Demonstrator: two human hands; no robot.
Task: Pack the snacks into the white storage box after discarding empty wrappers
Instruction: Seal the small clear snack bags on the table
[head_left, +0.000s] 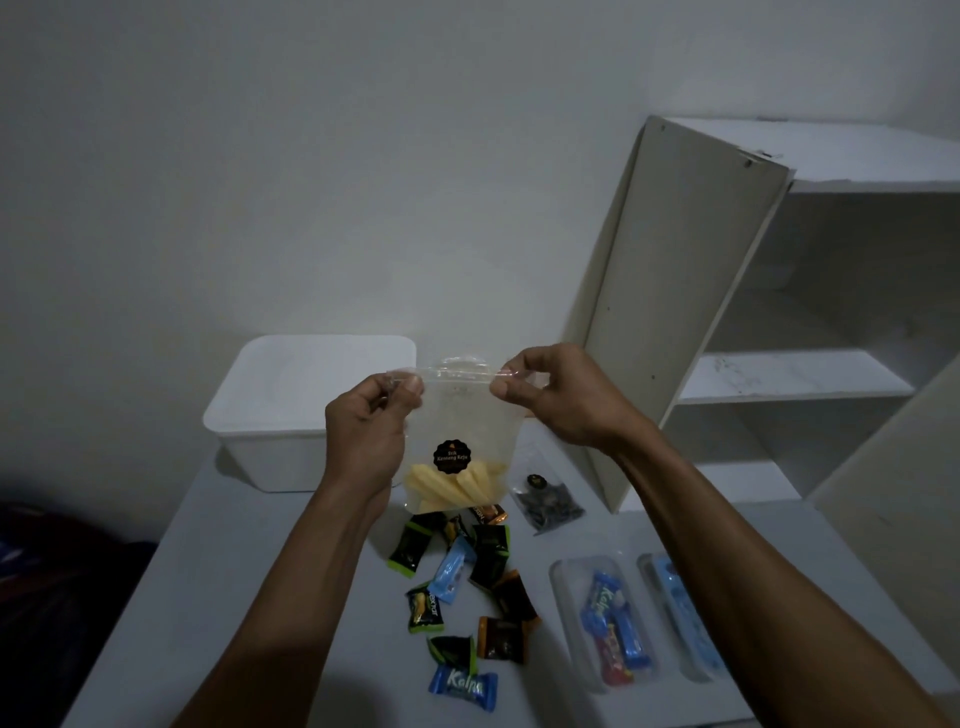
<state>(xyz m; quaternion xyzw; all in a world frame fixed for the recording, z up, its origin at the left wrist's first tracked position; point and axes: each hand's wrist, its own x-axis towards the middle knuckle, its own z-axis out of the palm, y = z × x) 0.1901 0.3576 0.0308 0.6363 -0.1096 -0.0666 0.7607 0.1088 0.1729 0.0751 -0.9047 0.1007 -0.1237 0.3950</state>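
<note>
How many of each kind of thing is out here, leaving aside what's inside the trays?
Clear pouches: 2, the pouch of yellow sticks and the pouch of dark bits
Clear trays: 2
White storage box: 1
Loose wrapped snacks: 10, though some overlap
Total: 15

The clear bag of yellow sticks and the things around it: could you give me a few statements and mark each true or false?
1. Both hands, left hand and right hand, pinch the top of the clear bag. True.
2. The clear bag is empty. False: yellow sticks sit at its bottom.
3. The white storage box stands behind the bag. True.
4. The wrapped candies lie inside the white storage box. False: they are scattered on the table.
</note>
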